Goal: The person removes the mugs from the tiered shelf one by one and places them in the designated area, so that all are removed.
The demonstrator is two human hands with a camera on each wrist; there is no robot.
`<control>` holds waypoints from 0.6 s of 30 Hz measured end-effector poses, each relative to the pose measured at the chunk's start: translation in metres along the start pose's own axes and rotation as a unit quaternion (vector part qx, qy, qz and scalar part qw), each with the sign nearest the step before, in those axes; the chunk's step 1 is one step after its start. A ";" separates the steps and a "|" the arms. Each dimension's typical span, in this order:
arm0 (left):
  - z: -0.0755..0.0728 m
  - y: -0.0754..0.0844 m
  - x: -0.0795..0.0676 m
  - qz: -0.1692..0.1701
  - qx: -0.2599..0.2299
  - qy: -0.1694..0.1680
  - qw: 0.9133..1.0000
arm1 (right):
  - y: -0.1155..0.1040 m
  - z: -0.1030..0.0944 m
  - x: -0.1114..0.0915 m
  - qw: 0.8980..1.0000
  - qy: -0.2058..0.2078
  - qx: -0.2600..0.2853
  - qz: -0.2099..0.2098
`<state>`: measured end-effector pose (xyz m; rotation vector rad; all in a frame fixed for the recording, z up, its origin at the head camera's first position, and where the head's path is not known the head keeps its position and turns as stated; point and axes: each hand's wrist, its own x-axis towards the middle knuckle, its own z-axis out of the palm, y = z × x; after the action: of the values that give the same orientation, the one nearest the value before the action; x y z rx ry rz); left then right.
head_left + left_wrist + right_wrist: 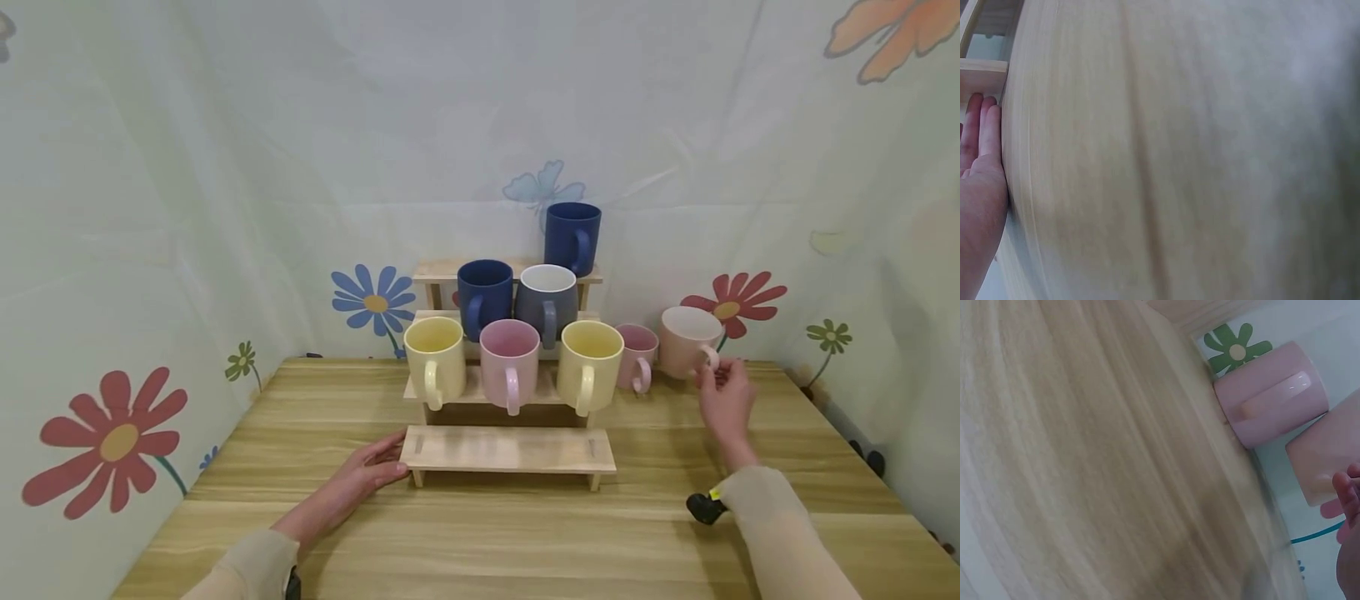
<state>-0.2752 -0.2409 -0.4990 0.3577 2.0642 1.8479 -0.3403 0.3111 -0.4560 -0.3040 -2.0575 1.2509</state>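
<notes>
My right hand (727, 402) pinches the handle of a pale pink mug (686, 342) at the right of the wooden stepped rack. In the right wrist view this mug (1329, 450) is raised off the table and slightly tilted. A smaller pink mug (636, 354) stands on the table just left of it, its handle facing front. My left hand (367, 471) is at the left end of the rack's lowest step (510, 450), fingers straight and touching it. The left wrist view shows these fingertips right at the wooden board (982, 75).
On the rack's second step stand a yellow mug (435, 358), a pink mug (510, 362) and another yellow mug (591, 367). Above are a blue mug (483, 292) and a grey mug (546, 304); another blue mug (572, 237) tops the rack. A patterned curtain (420, 100) hangs behind.
</notes>
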 end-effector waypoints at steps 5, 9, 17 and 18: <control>0.001 0.002 0.000 0.001 0.001 0.002 1.000 | 0.004 0.002 -0.002 1.000 -0.016 -0.003 0.025; 0.002 0.002 0.000 0.002 0.003 0.004 1.000 | 0.007 0.003 -0.004 0.999 -0.023 -0.001 0.033; 0.001 0.001 0.000 0.007 0.012 0.002 1.000 | 0.016 0.003 -0.007 0.999 -0.039 0.004 0.036; 0.001 0.001 0.000 0.006 0.011 0.003 1.000 | 0.017 0.003 -0.007 0.999 -0.039 0.002 0.033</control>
<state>-0.2745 -0.2398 -0.4981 0.3718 2.0921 1.8357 -0.3396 0.3137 -0.4741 -0.3284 -2.1255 1.3259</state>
